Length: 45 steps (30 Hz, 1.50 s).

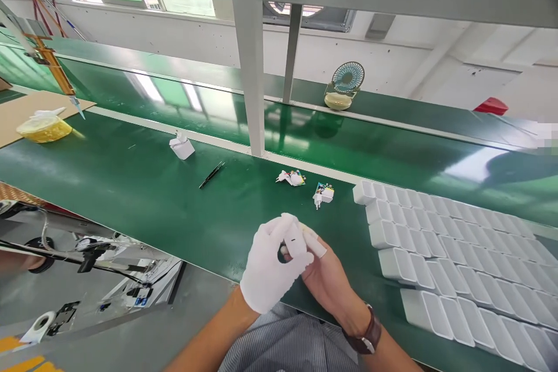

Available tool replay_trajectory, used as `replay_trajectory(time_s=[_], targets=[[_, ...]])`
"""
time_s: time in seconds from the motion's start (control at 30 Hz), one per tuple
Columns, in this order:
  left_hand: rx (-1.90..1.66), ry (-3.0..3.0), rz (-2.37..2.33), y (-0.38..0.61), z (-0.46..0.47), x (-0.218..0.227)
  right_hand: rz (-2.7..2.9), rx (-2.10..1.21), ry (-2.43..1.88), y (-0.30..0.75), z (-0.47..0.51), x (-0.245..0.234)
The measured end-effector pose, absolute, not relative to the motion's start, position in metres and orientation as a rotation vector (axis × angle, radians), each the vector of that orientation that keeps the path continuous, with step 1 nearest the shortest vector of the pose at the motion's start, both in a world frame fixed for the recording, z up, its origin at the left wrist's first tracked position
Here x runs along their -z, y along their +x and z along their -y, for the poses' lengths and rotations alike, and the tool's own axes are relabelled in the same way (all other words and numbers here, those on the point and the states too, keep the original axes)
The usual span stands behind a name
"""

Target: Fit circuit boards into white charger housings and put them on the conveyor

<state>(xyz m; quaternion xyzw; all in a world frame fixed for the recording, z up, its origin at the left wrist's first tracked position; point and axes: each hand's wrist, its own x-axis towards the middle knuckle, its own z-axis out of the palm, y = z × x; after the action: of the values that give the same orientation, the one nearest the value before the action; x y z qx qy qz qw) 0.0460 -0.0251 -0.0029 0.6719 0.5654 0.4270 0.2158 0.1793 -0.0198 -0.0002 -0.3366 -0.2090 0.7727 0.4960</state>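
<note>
My left hand [268, 267], in a white glove, and my bare right hand [326, 276], with white finger cots, meet over the near edge of the green belt [131, 186]. Both close on a small white plastic charger housing [295, 239] with a dark slot. Two charger inner assemblies with coloured parts [291, 177] [323, 193] lie just beyond my hands. Rows of empty white housings [440, 250] are packed together to my right.
Black tweezers [212, 174] and a white charger part [182, 146] lie on the belt to the left. A yellow dish [43, 127] sits on cardboard at far left. A small fan [346, 84] stands on the far belt. A grey post [250, 58] rises mid-belt.
</note>
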Motion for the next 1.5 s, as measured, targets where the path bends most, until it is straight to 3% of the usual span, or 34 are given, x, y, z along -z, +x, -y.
replay_trajectory(time_s=[0.8,1.07,1.27,1.5], targets=[[-1.11,1.888,-1.719,0.06,0.026,-0.027,0.307,-1.907,-0.741,0.176,0.036,0.006],[-1.06,1.488,-1.567,0.053,0.02,-0.037,0.372,-1.857,-0.736,0.175,0.032,0.001],[-1.266,1.068,-1.326,0.044,0.014,-0.034,0.397,-1.884,-0.723,0.174,0.03,0.003],[-1.281,1.047,-1.382,0.049,0.017,-0.045,0.367,-1.928,-0.712,0.172,0.029,0.003]])
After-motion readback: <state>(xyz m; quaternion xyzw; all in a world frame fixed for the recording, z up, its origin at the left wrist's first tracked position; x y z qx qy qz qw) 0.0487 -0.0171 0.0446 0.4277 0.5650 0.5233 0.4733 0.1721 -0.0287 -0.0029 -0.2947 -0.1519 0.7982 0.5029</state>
